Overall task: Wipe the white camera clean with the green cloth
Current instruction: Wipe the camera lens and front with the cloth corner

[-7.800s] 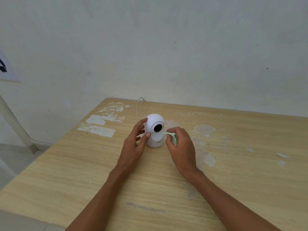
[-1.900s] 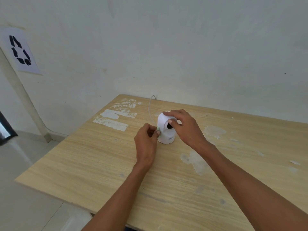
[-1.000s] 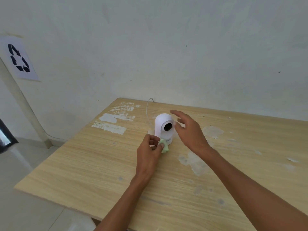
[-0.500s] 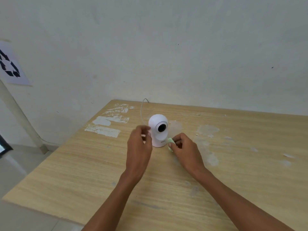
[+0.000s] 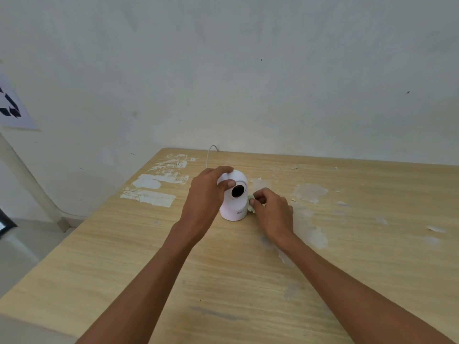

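Note:
The white camera stands upright on the wooden table, its dark round lens facing me. My left hand grips its domed head from the left, fingers over the top and thumb beside the lens. My right hand pinches the small pale green cloth and presses it against the camera's right side, near the base. Most of the cloth is hidden under my fingers.
A thin white cable runs from behind the camera over the table's far edge by the wall. White paint patches mark the tabletop. The table's left edge drops to the floor. A recycling sign hangs on the left wall.
The cloth has passed from my left hand to my right. My left hand has closed onto the camera's head, and my right hand has brought the cloth against the camera's right side.

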The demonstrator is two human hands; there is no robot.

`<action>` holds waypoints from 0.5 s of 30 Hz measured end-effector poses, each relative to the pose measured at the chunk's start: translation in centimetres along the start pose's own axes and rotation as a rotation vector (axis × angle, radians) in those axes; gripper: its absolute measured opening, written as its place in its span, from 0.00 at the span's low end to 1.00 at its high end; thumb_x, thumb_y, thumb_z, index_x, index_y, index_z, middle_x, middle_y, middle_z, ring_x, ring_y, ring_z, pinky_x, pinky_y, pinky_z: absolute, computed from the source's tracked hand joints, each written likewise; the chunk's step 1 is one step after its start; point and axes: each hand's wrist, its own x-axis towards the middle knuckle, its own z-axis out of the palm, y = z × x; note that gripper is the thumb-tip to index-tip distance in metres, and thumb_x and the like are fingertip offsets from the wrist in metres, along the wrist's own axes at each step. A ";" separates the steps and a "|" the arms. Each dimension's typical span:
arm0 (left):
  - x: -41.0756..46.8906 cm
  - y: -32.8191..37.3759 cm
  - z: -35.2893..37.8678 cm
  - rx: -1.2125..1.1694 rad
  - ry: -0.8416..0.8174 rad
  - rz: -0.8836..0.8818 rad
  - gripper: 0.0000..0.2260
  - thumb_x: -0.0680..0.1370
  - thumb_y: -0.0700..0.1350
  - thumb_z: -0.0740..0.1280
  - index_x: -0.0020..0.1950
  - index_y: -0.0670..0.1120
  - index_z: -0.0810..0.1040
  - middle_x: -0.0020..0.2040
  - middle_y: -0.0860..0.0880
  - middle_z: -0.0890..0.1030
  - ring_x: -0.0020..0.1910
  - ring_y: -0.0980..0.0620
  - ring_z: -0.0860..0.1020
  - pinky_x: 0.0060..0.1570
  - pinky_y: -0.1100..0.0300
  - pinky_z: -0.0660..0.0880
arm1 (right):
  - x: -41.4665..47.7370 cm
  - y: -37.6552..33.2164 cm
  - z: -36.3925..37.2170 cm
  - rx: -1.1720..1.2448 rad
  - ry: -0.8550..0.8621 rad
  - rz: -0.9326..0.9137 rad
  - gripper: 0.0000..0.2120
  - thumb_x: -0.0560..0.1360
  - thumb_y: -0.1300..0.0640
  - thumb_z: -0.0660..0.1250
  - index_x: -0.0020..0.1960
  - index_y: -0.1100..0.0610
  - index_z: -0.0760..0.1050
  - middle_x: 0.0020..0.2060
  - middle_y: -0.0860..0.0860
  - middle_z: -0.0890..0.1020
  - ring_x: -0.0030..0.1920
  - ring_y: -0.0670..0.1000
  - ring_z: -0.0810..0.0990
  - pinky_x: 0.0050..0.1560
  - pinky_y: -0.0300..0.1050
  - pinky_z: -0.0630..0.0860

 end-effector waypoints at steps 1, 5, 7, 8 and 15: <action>-0.1 0.0 0.0 -0.010 -0.001 0.003 0.14 0.83 0.45 0.68 0.69 0.52 0.80 0.61 0.48 0.80 0.55 0.48 0.78 0.55 0.52 0.77 | 0.7 -0.1 0.0 0.015 -0.023 0.002 0.06 0.79 0.53 0.67 0.54 0.51 0.81 0.49 0.47 0.86 0.54 0.53 0.81 0.61 0.54 0.71; -0.2 0.0 0.0 -0.041 -0.003 -0.013 0.14 0.82 0.45 0.68 0.67 0.53 0.81 0.59 0.50 0.80 0.55 0.47 0.79 0.56 0.48 0.79 | 3.4 -0.7 0.0 0.126 -0.207 -0.024 0.09 0.79 0.60 0.65 0.54 0.54 0.83 0.48 0.47 0.85 0.50 0.51 0.82 0.49 0.45 0.77; -0.1 0.1 -0.1 -0.057 -0.006 -0.022 0.13 0.82 0.45 0.69 0.67 0.53 0.81 0.57 0.51 0.79 0.55 0.47 0.79 0.56 0.47 0.79 | 4.2 -0.8 0.0 0.138 -0.266 -0.058 0.10 0.80 0.62 0.64 0.53 0.54 0.83 0.44 0.46 0.83 0.47 0.49 0.81 0.42 0.39 0.73; -0.2 0.1 -0.1 -0.061 -0.005 -0.024 0.13 0.82 0.46 0.69 0.66 0.53 0.81 0.56 0.52 0.79 0.54 0.47 0.79 0.56 0.46 0.79 | 4.5 -0.9 -0.1 0.149 -0.290 -0.061 0.10 0.80 0.62 0.64 0.54 0.54 0.84 0.44 0.46 0.83 0.46 0.49 0.81 0.43 0.40 0.73; -0.1 0.0 -0.1 -0.065 0.004 -0.034 0.13 0.81 0.48 0.70 0.66 0.55 0.82 0.57 0.49 0.80 0.52 0.46 0.80 0.55 0.46 0.79 | 3.9 0.1 -0.9 0.105 -0.279 -0.011 0.06 0.78 0.56 0.68 0.53 0.54 0.82 0.48 0.49 0.84 0.48 0.49 0.81 0.39 0.36 0.70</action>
